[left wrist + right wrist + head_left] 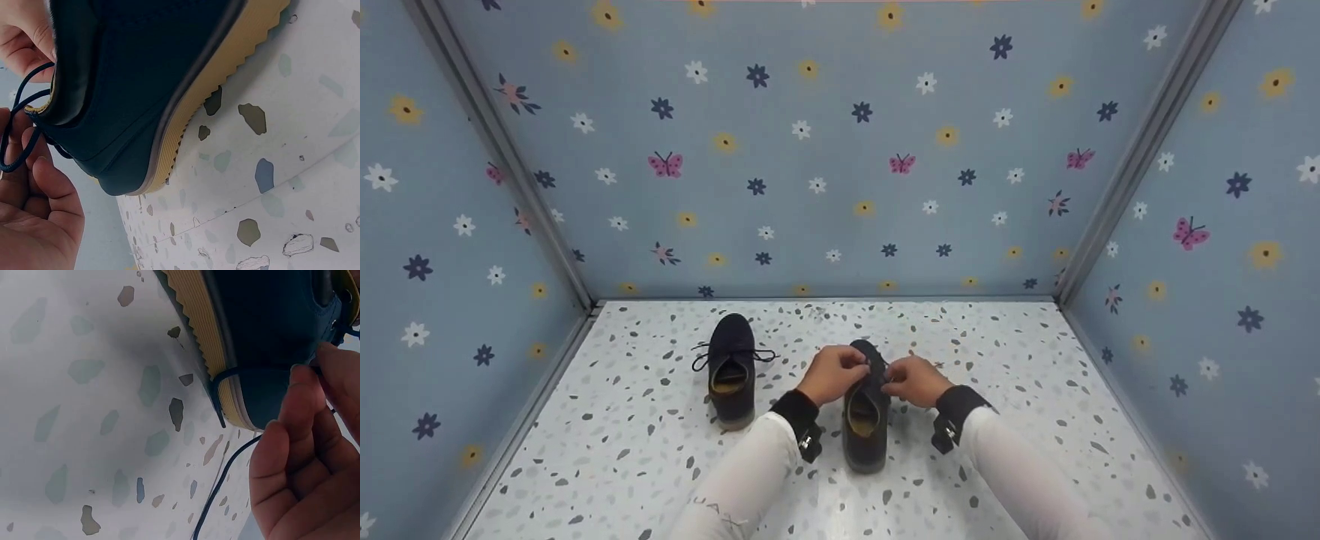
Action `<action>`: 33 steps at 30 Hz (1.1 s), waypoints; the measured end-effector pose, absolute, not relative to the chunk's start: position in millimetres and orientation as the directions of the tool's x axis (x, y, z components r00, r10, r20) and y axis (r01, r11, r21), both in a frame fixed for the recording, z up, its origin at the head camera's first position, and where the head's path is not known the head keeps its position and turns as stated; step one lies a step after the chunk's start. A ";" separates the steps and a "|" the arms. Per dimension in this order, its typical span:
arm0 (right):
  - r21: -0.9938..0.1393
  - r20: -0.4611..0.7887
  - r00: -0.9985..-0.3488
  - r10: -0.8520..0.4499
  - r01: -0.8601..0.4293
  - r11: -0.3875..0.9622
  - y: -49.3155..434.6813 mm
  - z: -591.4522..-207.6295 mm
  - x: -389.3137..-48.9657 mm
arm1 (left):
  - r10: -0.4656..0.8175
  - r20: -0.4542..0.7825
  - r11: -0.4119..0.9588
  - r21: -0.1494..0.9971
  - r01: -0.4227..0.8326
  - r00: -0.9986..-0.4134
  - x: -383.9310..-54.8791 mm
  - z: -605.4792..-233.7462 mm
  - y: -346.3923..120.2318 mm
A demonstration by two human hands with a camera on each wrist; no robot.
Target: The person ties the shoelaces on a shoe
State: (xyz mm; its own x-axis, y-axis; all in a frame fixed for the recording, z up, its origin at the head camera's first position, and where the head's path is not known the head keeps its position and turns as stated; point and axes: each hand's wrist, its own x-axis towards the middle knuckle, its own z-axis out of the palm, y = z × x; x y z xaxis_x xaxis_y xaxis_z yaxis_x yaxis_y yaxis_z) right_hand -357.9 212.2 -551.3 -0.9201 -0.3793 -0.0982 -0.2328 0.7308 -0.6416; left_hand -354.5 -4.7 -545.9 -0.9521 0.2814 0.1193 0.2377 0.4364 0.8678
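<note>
A dark blue lace-up shoe point(864, 420) with a ribbed tan sole stands on the speckled surface, toe pointing away from me. Over its front, my left hand point(834, 373) pinches a loop of the dark shoelace point(18, 160) between thumb and fingers. On the other side of the shoe, my right hand point(919, 381) pinches a lace point(253, 369) between thumb and forefinger. One lace end hangs down by the sole in the right wrist view. The knot area is partly hidden behind my fingers.
To the left stands the matching shoe point(733, 401), its lace tied in a bow. Blue flowered panels point(840, 165) enclose the back and both sides. The white speckled surface point(1020, 352) extends around both shoes.
</note>
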 end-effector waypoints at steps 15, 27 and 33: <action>-0.570 -0.049 -0.924 -0.380 -0.287 0.770 229.7 -543.7 -353.1 | 0.289 0.092 0.401 0.892 0.208 -0.953 -352.7 -545.5 -8.1; -0.575 -0.061 -0.936 -0.347 -0.251 0.779 252.0 -526.7 -355.6 | 0.264 0.095 0.406 0.892 0.200 -0.960 -358.5 -549.5 -11.7; -0.545 -0.053 -0.940 -0.336 -0.255 0.799 260.3 -521.7 -353.9 | 0.254 0.093 0.425 0.883 0.198 -0.963 -358.2 -548.0 -12.6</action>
